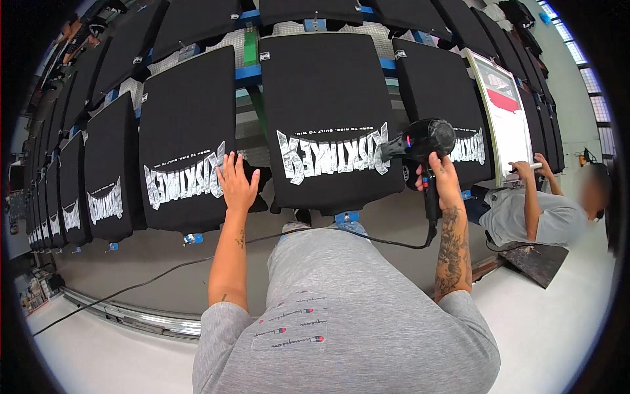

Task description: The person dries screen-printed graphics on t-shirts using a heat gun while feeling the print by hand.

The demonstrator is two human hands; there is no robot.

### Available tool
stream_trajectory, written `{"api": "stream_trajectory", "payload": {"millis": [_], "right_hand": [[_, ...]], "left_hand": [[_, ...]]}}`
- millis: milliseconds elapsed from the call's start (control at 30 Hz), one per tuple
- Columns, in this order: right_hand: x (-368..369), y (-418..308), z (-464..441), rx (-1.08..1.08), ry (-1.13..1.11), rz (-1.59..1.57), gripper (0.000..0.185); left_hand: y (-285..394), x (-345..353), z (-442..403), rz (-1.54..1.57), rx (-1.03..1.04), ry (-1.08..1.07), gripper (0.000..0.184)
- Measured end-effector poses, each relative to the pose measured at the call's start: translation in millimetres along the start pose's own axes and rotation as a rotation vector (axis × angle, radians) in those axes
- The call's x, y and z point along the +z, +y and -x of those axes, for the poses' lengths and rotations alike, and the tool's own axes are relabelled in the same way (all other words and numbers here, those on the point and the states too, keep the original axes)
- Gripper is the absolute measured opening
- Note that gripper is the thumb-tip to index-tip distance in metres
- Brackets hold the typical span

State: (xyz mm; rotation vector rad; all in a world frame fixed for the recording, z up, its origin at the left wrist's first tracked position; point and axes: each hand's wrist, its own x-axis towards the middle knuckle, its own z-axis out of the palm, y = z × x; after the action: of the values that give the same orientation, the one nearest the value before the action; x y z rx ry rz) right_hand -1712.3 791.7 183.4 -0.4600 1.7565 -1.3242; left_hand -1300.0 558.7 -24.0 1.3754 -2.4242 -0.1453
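Observation:
In my right hand (447, 182) is a black hair dryer (434, 136), gripped by its handle. Its nozzle points left, at the right end of the white printed lettering (335, 157) on the black shirt (321, 85) straight ahead. My left hand (237, 185) lies flat with fingers spread at the right edge of the neighbouring black shirt (187, 105), over the end of its print (177, 180). A third black shirt (436, 85) with similar lettering lies behind the dryer and is partly hidden by it.
Several more black shirts on boards stretch away leftward (105, 157) and behind. The dryer's cord (177, 266) runs across my front to the lower left. At the right, a co-worker (525, 213) holds a framed screen (502, 105) over a board. Blue metal supports (248, 77) join the boards.

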Motion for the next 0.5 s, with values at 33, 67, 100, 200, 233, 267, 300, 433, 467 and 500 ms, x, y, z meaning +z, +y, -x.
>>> {"api": "stream_trajectory", "payload": {"millis": [33, 67, 100, 200, 233, 267, 300, 433, 467, 500], "right_hand": [[-7, 0, -7, -0.003, 0.03, 0.058, 0.049], [-12, -1, -15, -0.01, 0.041, 0.031, 0.048], [-15, -3, -23, -0.02, 0.051, 0.004, 0.048], [-18, -12, -49, -0.033, 0.047, 0.018, 0.049], [-17, -16, -57, -0.025, 0.059, 0.026, 0.049], [-15, -20, -65, -0.016, 0.069, 0.034, 0.049], [-13, -23, -71, -0.009, 0.077, 0.043, 0.049], [1, -30, -79, -0.005, 0.016, 0.076, 0.056], [8, -32, -79, 0.009, -0.004, 0.076, 0.058], [16, -32, -78, 0.014, -0.037, 0.068, 0.058]], "left_hand": [[1, -1, 0, 0.0, -0.001, 0.005, 0.063], [2, -2, 0, 0.0, -0.002, 0.009, 0.064], [2, -1, 0, 0.0, -0.004, 0.005, 0.064], [2, -1, 0, -0.005, -0.014, -0.007, 0.065], [2, 0, 0, -0.006, -0.01, -0.008, 0.065], [2, 0, 0, -0.009, -0.009, -0.01, 0.065], [2, -1, -1, -0.012, -0.01, -0.011, 0.064], [2, -1, -2, 0.009, -0.01, 0.007, 0.063], [2, -2, -2, 0.023, -0.006, 0.018, 0.062], [1, -2, -2, 0.036, -0.003, 0.03, 0.061]]}}
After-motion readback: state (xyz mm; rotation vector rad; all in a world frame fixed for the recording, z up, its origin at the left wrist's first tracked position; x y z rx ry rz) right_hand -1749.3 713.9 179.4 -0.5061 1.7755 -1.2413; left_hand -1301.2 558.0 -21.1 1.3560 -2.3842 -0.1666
